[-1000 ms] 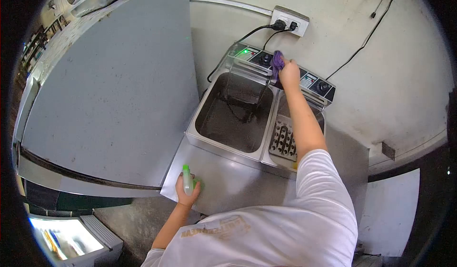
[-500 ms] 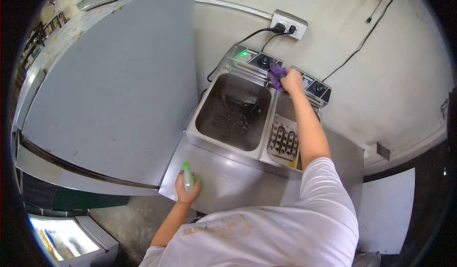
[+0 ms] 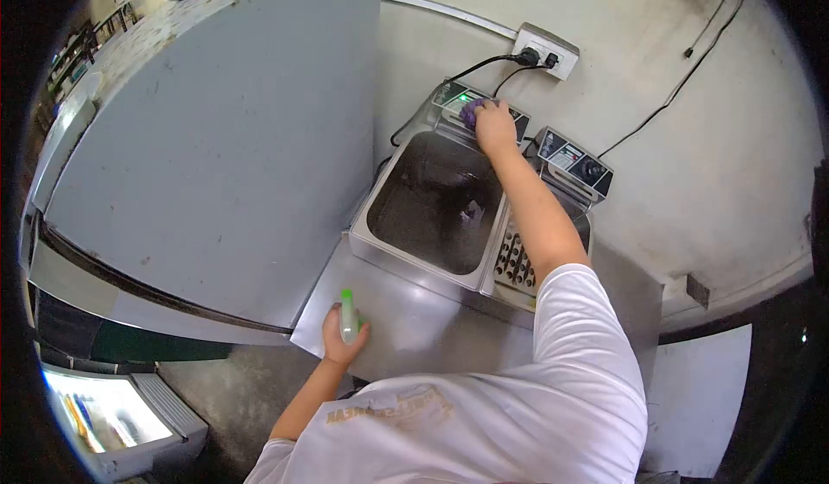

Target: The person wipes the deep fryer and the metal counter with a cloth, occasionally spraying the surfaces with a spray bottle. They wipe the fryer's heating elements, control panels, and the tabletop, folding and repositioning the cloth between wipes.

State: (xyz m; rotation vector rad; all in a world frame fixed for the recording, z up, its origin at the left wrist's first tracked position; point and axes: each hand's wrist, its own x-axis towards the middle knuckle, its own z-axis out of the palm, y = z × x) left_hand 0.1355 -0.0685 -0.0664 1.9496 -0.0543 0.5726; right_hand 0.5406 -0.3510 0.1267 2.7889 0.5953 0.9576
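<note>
My left hand (image 3: 338,342) is wrapped around a spray bottle (image 3: 349,324), translucent with a green top, above the front left of the steel counter. At the back of a two-basin electric deep fryer (image 3: 414,264), my right hand (image 3: 495,127) presses a crumpled purple cloth (image 3: 471,114) against the left control panel (image 3: 451,95). A green light glows on that panel, and its knob is hidden behind my hand. Dark liquid fills the left basin (image 3: 432,203). The right basin holds a perforated plate (image 3: 515,264), partly covered by my forearm. Its control panel (image 3: 574,160) stands uncovered.
A tall grey cabinet side (image 3: 216,147) rises close on the left. Two plugs sit in the wall outlet (image 3: 548,50), with black cords running near the fryer. The steel counter (image 3: 423,328) extends in front. A lit display case (image 3: 117,419) stands at lower left.
My right hand has moved left with the purple cloth, from between the two panels onto the left one. My left hand still holds the spray bottle. The view has shifted slightly.
</note>
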